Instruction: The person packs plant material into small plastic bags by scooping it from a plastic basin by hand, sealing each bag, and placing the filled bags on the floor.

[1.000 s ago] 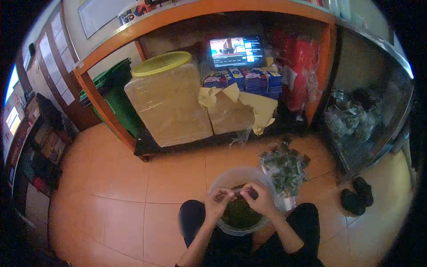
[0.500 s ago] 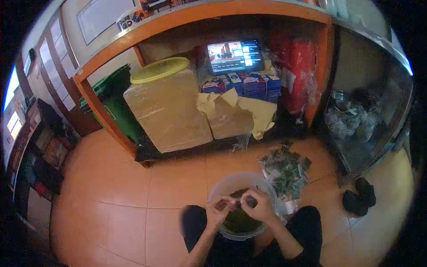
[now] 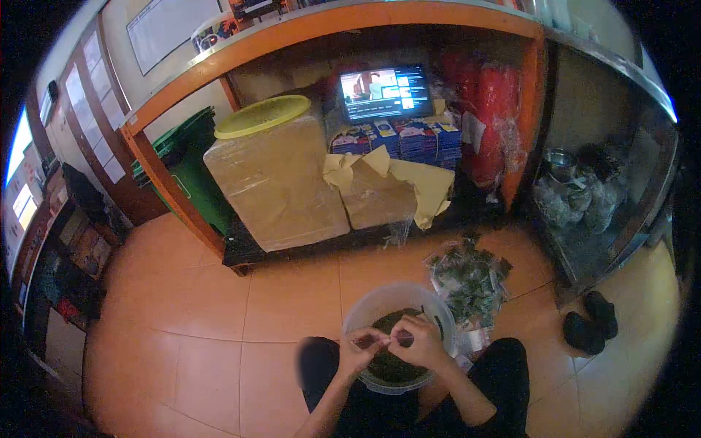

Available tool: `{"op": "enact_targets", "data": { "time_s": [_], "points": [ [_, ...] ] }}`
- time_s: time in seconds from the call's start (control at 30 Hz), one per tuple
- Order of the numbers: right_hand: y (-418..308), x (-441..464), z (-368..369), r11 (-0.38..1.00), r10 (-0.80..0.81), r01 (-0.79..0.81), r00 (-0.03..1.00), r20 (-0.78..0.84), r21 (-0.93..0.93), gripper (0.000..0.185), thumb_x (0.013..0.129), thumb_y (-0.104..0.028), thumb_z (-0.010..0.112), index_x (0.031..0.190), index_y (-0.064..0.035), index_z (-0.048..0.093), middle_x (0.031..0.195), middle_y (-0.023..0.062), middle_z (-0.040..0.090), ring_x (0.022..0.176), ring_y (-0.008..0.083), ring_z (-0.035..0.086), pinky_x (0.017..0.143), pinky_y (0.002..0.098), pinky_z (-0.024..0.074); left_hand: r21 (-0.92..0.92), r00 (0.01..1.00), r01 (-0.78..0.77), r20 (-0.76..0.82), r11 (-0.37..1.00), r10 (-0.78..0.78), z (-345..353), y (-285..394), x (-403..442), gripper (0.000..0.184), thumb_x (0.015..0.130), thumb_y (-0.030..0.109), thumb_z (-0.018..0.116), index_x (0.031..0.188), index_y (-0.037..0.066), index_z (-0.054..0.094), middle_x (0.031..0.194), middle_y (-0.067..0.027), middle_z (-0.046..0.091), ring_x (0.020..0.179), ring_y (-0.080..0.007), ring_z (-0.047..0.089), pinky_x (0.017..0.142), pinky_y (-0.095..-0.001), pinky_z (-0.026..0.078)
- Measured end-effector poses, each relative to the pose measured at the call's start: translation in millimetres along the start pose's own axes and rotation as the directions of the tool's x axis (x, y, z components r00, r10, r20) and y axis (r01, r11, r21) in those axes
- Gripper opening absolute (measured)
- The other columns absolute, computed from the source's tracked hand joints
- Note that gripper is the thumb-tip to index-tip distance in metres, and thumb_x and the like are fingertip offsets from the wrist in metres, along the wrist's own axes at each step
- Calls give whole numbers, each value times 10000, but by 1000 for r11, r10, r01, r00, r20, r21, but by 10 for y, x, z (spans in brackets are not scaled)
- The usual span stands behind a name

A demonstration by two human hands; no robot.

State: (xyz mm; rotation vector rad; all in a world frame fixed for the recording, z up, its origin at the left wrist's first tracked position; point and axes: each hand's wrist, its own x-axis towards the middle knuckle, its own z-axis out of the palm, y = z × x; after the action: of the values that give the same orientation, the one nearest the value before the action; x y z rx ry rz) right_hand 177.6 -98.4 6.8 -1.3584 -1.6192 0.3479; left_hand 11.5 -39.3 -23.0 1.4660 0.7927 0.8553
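My left hand (image 3: 358,353) and my right hand (image 3: 419,343) are close together above a translucent plastic bucket (image 3: 362,305), their fingertips nearly meeting. Thumb and forefinger are pinched on each side. Whatever they hold is too small and blurred to name. Inside the bucket lies a dark green loose mass (image 3: 398,369), partly covered by my hands. A thin dark piece, perhaps a handle, shows at the bucket's right inner wall. Right of the bucket, a heap of small clear plastic packets (image 3: 471,286) with green contents rests on the floor.
My knees flank the bucket. Ahead, an orange-framed shelf (image 3: 537,109) holds a wrapped carton (image 3: 277,182), a yellow round tray (image 3: 263,117), blue packs (image 3: 431,142) and a lit tablet (image 3: 383,93). Black shoes (image 3: 590,325) lie on the right; a green bin (image 3: 193,175) stands at left.
My fingertips have come closer together and slightly lower over the bucket. The right hand has turned, and more of the green mass shows behind it.
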Motion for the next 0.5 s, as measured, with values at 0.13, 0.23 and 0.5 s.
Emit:
{"op": "enact_targets", "data": {
  "time_s": [0.13,0.23,0.5],
  "points": [
    [42,-50,-12,999,-2,3,1000,-19,36,170,649,-132,722,718,-118,568,689,29,590,658,228,589,702,340,438,-64,998,-29,-63,998,25,-41,5,-39,72,789,45,721,835,9,680,777,-49,663,656,-82,586,592,-221,466],
    [73,-103,-129,991,109,-102,991,-81,88,166,642,-94,725,705,-111,572,672,19,579,613,192,564,634,326,452,-55,992,-59,-119,997,52,-57,133,-37,72,794,47,720,827,4,672,759,-46,652,640,-89,581,586,-221,464],
    [50,-77,-276,985,163,-153,977,-141,76,115,730,-90,715,745,-68,604,660,49,574,607,175,564,583,295,455,-71,971,-144,-204,987,127,138,82,23,48,829,40,677,823,5,645,759,-47,620,661,-104,586,589,-225,466]
  ]
}}
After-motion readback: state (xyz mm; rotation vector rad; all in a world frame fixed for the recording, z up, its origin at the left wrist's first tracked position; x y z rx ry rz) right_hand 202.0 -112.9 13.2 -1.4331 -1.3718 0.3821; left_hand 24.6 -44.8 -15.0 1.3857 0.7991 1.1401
